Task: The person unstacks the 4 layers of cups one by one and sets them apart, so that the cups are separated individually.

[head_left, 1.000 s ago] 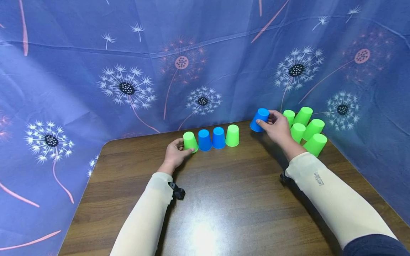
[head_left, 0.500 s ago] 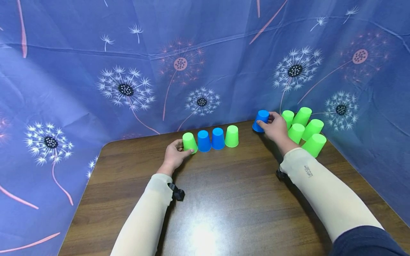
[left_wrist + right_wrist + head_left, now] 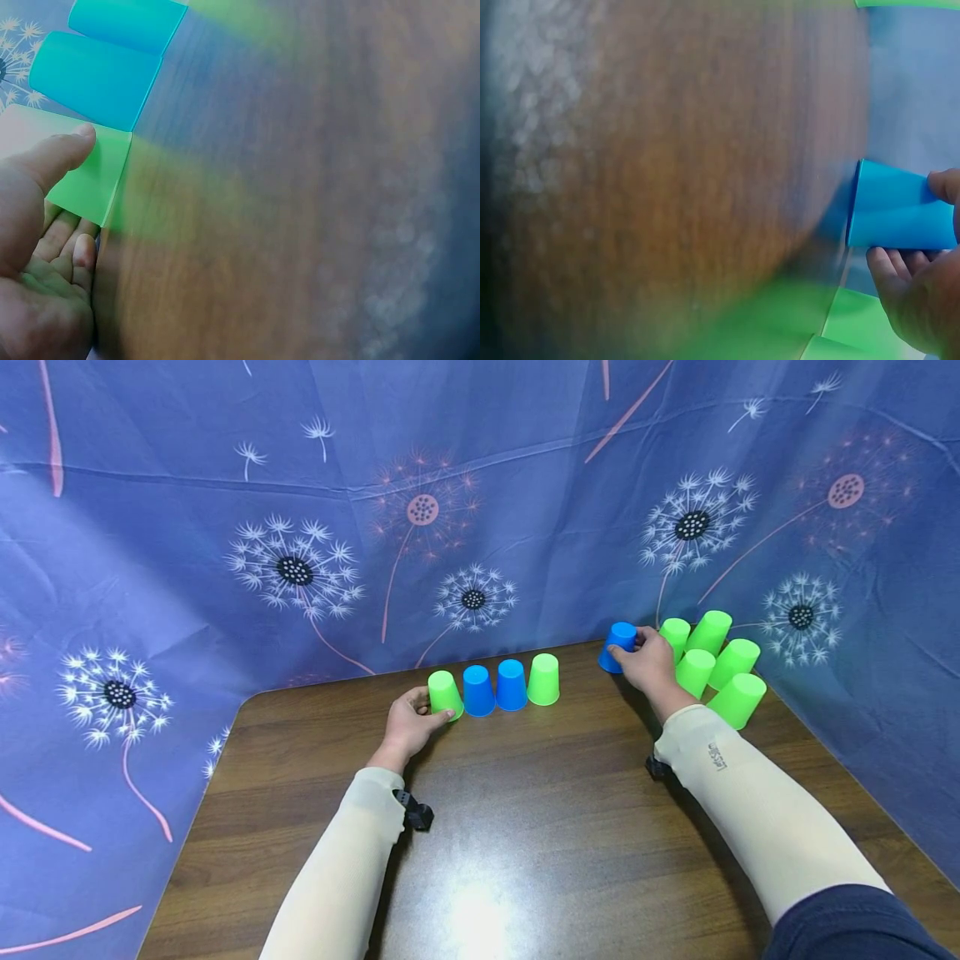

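Observation:
My left hand (image 3: 411, 721) grips the green cup (image 3: 445, 692) at the left end of a short row, thumb across its front and fingers behind. That cup stands upside down, beside two blue cups (image 3: 478, 691) and another green cup (image 3: 543, 680). In the left wrist view the thumb lies on the green cup (image 3: 101, 172). My right hand (image 3: 648, 660) holds a third blue cup (image 3: 618, 646), mouth down, near the table's back edge. The right wrist view shows this blue cup (image 3: 900, 206) between thumb and fingers, its rim right at the table surface.
Several upside-down green cups (image 3: 738, 700) stand in a cluster at the back right, close beside my right hand. A patterned blue cloth (image 3: 547, 543) hangs behind the brown wooden table (image 3: 510, 802). Black wrist cameras (image 3: 417, 814) sit on the sleeved wrists.
My right hand has brought the blue cup slightly right and down, and the cup now stands more upright. The left hand and the row of cups have stayed in place.

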The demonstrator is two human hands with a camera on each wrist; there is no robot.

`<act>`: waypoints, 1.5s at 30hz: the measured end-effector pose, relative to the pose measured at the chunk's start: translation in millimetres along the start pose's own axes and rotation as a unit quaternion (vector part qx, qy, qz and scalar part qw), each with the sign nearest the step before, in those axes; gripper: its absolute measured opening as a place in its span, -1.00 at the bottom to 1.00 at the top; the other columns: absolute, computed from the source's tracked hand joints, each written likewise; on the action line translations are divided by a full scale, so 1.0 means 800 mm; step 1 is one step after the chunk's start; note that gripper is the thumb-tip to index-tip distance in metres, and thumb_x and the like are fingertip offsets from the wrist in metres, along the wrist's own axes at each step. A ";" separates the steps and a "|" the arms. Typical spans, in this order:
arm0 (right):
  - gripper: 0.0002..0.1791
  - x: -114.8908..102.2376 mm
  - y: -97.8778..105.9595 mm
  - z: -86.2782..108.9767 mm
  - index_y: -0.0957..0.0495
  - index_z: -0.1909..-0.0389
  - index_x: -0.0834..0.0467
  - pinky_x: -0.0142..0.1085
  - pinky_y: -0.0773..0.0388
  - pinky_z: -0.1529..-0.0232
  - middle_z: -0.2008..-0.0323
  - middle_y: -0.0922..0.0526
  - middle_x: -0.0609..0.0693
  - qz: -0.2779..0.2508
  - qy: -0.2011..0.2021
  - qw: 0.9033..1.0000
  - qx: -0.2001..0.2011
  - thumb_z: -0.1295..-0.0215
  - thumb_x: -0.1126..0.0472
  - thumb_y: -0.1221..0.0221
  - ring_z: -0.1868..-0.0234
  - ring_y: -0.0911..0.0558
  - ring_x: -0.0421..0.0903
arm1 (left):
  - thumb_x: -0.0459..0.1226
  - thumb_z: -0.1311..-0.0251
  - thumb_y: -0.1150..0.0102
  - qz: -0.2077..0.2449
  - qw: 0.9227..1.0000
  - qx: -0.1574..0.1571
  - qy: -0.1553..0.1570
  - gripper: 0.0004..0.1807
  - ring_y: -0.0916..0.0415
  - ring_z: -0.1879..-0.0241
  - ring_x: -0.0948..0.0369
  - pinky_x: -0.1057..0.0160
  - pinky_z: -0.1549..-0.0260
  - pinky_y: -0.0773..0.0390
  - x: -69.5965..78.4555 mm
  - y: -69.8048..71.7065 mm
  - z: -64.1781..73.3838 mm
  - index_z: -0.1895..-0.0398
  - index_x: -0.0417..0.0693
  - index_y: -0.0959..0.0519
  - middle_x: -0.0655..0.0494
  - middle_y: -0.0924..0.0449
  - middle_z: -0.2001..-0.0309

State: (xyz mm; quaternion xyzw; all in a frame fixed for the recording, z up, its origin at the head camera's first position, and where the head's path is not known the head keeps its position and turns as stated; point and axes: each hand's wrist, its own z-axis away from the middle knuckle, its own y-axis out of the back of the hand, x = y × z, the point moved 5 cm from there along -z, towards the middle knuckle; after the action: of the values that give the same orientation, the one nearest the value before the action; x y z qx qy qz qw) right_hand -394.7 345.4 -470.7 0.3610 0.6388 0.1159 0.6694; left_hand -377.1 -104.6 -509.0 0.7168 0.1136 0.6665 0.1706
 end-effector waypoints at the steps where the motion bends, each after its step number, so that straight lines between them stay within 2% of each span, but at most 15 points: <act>1: -0.19 0.000 0.000 -0.001 -0.28 -0.50 0.36 0.15 -0.46 -0.34 -0.34 -0.47 0.39 0.001 0.000 1.000 0.002 -0.46 -0.06 -0.27 -0.35 -0.48 0.31 | -0.28 -0.16 -0.58 0.002 1.000 0.000 -0.001 -0.36 -0.57 -0.18 -0.02 0.03 -0.24 -0.50 0.000 0.000 0.000 -0.29 -0.25 -0.56 -0.15 -0.66 -0.14; 16: -0.18 0.002 -0.004 0.002 -0.24 -0.52 0.33 0.18 -0.40 -0.38 -0.37 -0.44 0.39 -0.007 -0.002 1.000 0.019 -0.44 -0.02 -0.31 -0.39 -0.44 0.33 | -0.25 -0.16 -0.58 -0.014 1.000 0.004 0.008 -0.36 -0.56 -0.17 0.00 0.05 -0.24 -0.51 -0.001 0.004 0.003 -0.30 -0.23 -0.56 -0.13 -0.66 -0.14; 20: -0.16 -0.006 -0.002 0.004 -0.22 -0.55 0.28 0.12 -0.37 -0.42 -0.42 -0.41 0.31 -0.037 0.026 0.998 0.054 -0.43 0.00 -0.33 -0.43 -0.40 0.27 | -0.25 -0.17 -0.58 -0.016 1.000 0.004 0.012 -0.37 -0.55 -0.18 0.01 0.05 -0.24 -0.50 -0.003 0.004 0.004 -0.29 -0.21 -0.56 -0.11 -0.66 -0.14; 25: -0.21 -0.029 0.007 0.013 -0.31 -0.51 0.21 -0.05 -0.36 -0.44 -0.43 -0.45 0.16 -0.090 0.081 0.985 0.120 -0.39 -0.02 -0.36 -0.45 -0.42 0.11 | -0.27 -0.17 -0.58 -0.013 1.000 0.006 0.011 -0.38 -0.56 -0.18 0.01 0.06 -0.24 -0.51 -0.003 0.002 0.003 -0.28 -0.21 -0.57 -0.13 -0.66 -0.14; 29: -0.29 -0.054 0.010 0.022 -0.40 -0.45 0.19 -0.11 -0.37 -0.43 -0.39 -0.52 0.10 -0.123 0.120 0.976 0.131 -0.39 0.02 -0.38 -0.42 -0.46 0.06 | -0.27 -0.17 -0.57 -0.010 1.000 0.006 0.013 -0.38 -0.55 -0.18 0.01 0.06 -0.25 -0.50 -0.002 0.002 0.002 -0.29 -0.21 -0.57 -0.13 -0.66 -0.14; 32: -0.35 -0.072 0.005 0.028 -0.43 -0.41 0.25 -0.12 -0.39 -0.42 -0.34 -0.56 0.11 -0.139 0.154 0.972 0.114 -0.42 0.07 -0.35 -0.38 -0.49 0.08 | -0.28 -0.17 -0.58 -0.007 1.000 0.005 0.010 -0.37 -0.56 -0.18 0.00 0.05 -0.25 -0.50 0.000 0.001 0.002 -0.29 -0.23 -0.56 -0.13 -0.66 -0.14; 36: -0.40 -0.092 -0.009 0.036 -0.45 -0.38 0.29 -0.06 -0.40 -0.41 -0.29 -0.59 0.16 -0.155 0.185 0.968 0.063 -0.45 0.09 -0.32 -0.35 -0.51 0.11 | -0.30 -0.16 -0.57 0.000 1.000 0.004 0.006 -0.37 -0.56 -0.18 -0.01 0.05 -0.25 -0.51 0.002 0.001 0.002 -0.29 -0.25 -0.56 -0.15 -0.66 -0.14; 41: -0.41 -0.104 -0.031 0.047 -0.45 -0.37 0.31 0.00 -0.42 -0.39 -0.30 -0.59 0.20 -0.174 0.194 0.965 -0.015 -0.44 0.15 -0.35 -0.36 -0.51 0.14 | -0.30 -0.16 -0.57 -0.001 1.000 0.002 0.008 -0.36 -0.56 -0.20 -0.01 0.04 -0.25 -0.51 0.003 0.001 0.002 -0.30 -0.24 -0.56 -0.15 -0.65 -0.16; 45: -0.39 -0.106 -0.047 0.055 -0.41 -0.41 0.31 0.00 -0.42 -0.40 -0.33 -0.56 0.21 -0.161 0.191 0.966 -0.066 -0.45 0.18 -0.34 -0.37 -0.50 0.14 | -0.30 -0.17 -0.57 -0.003 1.000 0.002 0.013 -0.36 -0.55 -0.20 0.00 0.05 -0.25 -0.51 0.004 0.001 0.002 -0.31 -0.23 -0.55 -0.14 -0.65 -0.17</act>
State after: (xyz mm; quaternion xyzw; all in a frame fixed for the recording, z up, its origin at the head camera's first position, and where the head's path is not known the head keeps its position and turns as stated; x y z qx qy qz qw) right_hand -378.4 251.8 -432.4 0.1792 0.7953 0.1152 0.5675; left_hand -375.3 -104.5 -505.9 0.7082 0.1193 0.6748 0.1701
